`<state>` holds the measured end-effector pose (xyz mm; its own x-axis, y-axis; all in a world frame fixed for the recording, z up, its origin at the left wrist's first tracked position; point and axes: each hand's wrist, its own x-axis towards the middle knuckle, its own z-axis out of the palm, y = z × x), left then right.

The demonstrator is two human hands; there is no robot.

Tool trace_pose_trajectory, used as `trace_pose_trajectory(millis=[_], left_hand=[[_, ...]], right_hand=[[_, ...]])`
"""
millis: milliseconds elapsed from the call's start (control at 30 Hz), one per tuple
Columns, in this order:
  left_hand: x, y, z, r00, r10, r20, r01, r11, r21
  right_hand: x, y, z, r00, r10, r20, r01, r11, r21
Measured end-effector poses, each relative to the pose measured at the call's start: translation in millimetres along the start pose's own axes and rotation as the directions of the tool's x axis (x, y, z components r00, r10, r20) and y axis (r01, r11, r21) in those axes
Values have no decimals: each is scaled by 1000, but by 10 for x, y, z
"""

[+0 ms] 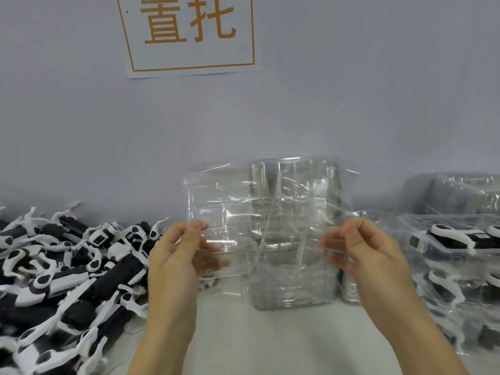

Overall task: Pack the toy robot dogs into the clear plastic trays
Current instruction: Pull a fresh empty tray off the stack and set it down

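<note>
I hold a clear plastic tray (216, 201) upright in front of me, above the table. My left hand (176, 255) pinches its lower left edge between thumb and fingers. My right hand (362, 250) pinches its lower right edge the same way. Behind the held tray a stack of empty clear trays (295, 282) stands on the table. A heap of black-and-white toy robot dogs (67, 269) lies on the left of the table.
On the right stand stacked clear trays with robot dogs packed inside (454, 247). More clear plastic (460, 193) sits behind them. A grey wall with a white sign in orange characters (189, 33) rises at the back. The pale table surface (270, 342) shows between my forearms.
</note>
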<state>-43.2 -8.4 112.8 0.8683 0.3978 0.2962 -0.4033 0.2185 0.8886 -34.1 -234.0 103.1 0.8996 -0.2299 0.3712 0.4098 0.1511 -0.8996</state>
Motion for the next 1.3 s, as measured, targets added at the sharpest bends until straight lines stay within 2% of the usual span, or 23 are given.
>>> trace_pose_trajectory(millis=[100, 233, 367, 467, 533, 633, 733, 800, 867, 933, 967, 1000, 1033, 1100, 1200, 1233, 1300], left_hand=[[43, -33, -61, 998, -55, -44, 52, 997, -53], [101, -56, -113, 991, -119, -54, 113, 988, -107], [117, -91, -174, 993, -113, -22, 113, 993, 20], [111, -100, -198, 994, -96, -47, 98, 993, 59], [100, -57, -176, 996, -46, -70, 53, 994, 100], [124, 87, -73, 992, 103, -79, -88, 981, 170], [275, 321, 204, 954, 300, 11, -291, 914, 283], [454, 519, 458, 885, 440, 152, -463, 798, 386], [669, 714, 746, 767, 514, 385, -640, 570, 515], [897, 855, 1059, 647, 467, 603, -751, 254, 609], [995, 896, 1217, 607, 423, 672, -767, 91, 635], [1079, 926, 1369, 586, 378, 717, -761, -46, 647], [1151, 939, 1499, 582, 336, 741, -747, -141, 650], [1259, 898, 1685, 602, 257, 756, -734, -194, 650], [1358, 701, 1770, 666, 91, 741, -722, -172, 670], [1371, 623, 1775, 674, 67, 736, -714, -196, 672], [1395, 510, 1772, 673, 112, 731, -699, -226, 678]], right_hand=[[36, -1, -114, 998, 60, 26, -63, 988, 141], [87, -24, -289, 998, 59, 26, -64, 963, 262], [108, -43, -394, 999, 32, 7, -32, 952, 305], [102, -59, -421, 1000, 14, 1, -13, 942, 334], [94, -84, -434, 1000, 15, -13, -9, 931, 366], [88, -103, -491, 998, 24, -53, -1, 922, 387], [88, -92, -577, 996, 48, -79, -16, 932, 362], [96, -103, -615, 995, 57, -77, -26, 933, 359], [102, -117, -637, 996, 61, -67, -32, 929, 369], [99, -133, -643, 997, 47, -61, -19, 921, 389], [92, -147, -642, 997, 35, -63, -8, 921, 390], [83, -159, -640, 997, 23, -70, 6, 923, 385], [83, -178, -635, 997, 11, -75, 18, 925, 380], [85, -225, -644, 996, 1, -91, 34, 924, 382], [91, -286, -681, 994, -1, -114, 43, 929, 367], [85, -304, -679, 993, -3, -117, 46, 929, 367], [70, -336, -660, 992, -23, -121, 66, 926, 371]])
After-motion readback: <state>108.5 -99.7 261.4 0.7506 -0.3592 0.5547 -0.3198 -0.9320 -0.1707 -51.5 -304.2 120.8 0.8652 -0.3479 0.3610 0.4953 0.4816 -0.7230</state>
